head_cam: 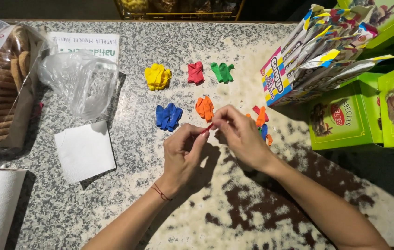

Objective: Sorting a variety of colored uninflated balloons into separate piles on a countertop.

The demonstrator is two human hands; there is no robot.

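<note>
Sorting step, apparently: left hand [184, 150] and right hand [239, 134] both pinch one red balloon [209, 127] just below the orange pile [204, 108]; placing it calls for the red pile [196, 72] above.

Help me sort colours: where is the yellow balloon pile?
In the head view, the yellow balloon pile lies on the granite counter, left of the red pile and above the blue pile.

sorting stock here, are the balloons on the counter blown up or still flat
Flat. The yellow, red, green, blue and orange balloon piles lie limp and crumpled.
</note>
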